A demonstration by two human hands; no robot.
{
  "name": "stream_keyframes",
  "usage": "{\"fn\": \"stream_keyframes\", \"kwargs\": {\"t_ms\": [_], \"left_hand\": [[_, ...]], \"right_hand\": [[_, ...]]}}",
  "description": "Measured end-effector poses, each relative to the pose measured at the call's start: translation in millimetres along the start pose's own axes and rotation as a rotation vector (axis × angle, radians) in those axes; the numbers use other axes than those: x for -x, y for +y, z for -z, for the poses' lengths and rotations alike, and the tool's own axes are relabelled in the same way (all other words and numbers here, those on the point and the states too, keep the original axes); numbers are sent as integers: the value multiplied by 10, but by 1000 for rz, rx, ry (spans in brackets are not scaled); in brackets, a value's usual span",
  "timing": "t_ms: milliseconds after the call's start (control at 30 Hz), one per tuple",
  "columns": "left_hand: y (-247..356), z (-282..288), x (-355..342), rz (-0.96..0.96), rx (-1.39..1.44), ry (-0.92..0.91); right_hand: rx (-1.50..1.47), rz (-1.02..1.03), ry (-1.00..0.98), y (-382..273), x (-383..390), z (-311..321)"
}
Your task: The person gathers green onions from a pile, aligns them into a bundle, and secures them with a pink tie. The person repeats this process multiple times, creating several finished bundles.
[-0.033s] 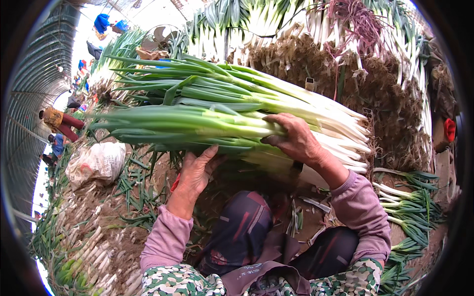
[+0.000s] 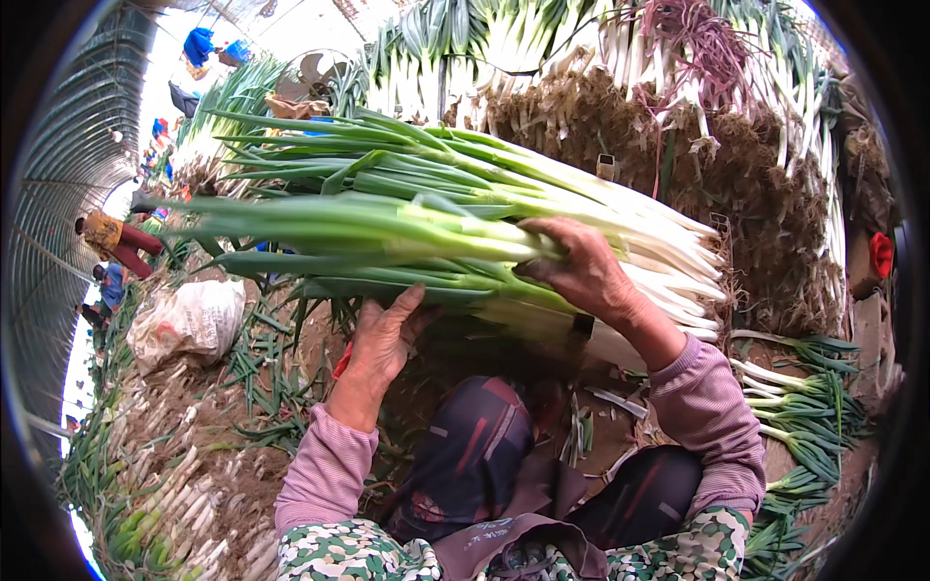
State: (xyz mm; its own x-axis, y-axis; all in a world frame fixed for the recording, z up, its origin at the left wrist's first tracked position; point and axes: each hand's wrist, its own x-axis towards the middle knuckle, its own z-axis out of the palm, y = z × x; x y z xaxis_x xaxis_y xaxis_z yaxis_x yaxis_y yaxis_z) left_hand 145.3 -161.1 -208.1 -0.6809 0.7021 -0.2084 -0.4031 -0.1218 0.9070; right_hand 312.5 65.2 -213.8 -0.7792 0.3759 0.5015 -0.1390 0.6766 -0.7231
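Beyond the knees point(image 2: 484, 436), long green onions point(image 2: 620, 198) were heaped crosswise; near-side stalks point(image 2: 465, 235) were gripped by the right hand point(image 2: 584, 269). Lower leaves point(image 2: 358, 288) were met by the left hand point(image 2: 383, 334), its closure unclear.

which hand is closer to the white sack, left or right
Left. The left hand, at the near edge of the green onions, is the closer one, to the right of the white sack; the right hand is farther right, gripping stalks.
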Motion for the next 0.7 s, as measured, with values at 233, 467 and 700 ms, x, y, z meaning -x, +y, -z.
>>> {"fn": "stream_keyframes", "kwargs": {"t_ms": [233,467,700], "left_hand": [[-50,-69,-76,-107,24,15],[-4,67,-252,-15,-134,-18],[-23,142,-178,125,-267,-3]], "right_hand": [[44,5,351,88,-170,153],[-95,-32,-25,458,-60,-110],[64,-215,55,410,504,251]]}}
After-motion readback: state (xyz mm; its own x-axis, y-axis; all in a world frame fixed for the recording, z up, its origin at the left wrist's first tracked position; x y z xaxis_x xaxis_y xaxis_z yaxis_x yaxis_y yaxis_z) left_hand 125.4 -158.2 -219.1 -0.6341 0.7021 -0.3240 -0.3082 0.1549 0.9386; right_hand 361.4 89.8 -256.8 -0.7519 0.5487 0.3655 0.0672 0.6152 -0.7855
